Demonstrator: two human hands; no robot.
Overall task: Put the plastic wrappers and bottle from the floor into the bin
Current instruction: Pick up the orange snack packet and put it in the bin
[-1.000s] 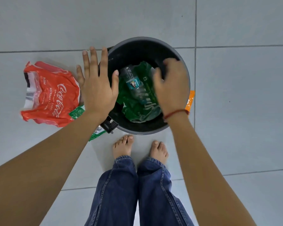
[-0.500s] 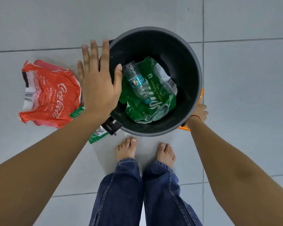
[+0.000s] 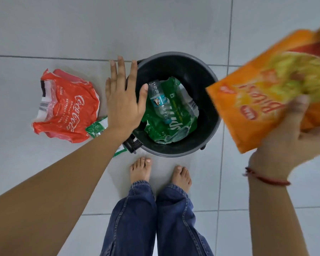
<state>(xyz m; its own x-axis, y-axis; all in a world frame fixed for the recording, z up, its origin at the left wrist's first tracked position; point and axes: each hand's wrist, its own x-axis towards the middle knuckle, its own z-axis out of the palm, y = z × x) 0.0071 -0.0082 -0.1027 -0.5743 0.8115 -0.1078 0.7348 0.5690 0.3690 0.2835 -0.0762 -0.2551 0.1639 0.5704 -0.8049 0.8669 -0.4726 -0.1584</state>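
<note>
Nearest the camera, right of the black bin [image 3: 209, 130], the right hand [image 3: 284, 137] grips a blurred orange wrapper [image 3: 262, 89] raised over the bin's right rim; below the bin stand two bare feet [image 3: 139, 170] in jeans; over its left rim the left hand [image 3: 124, 102] hovers flat, fingers spread wide, holding nothing; inside the bin a clear bottle [image 3: 160, 100] lies on a green wrapper [image 3: 175, 124]; left of the bin, on the tiled floor [image 3: 63, 30], lie a red wrapper [image 3: 67, 108] and a small green wrapper [image 3: 96, 128].

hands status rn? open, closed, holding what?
Left hand: open, empty, fingers spread over the bin rim.
Right hand: closed on the orange wrapper.
</note>
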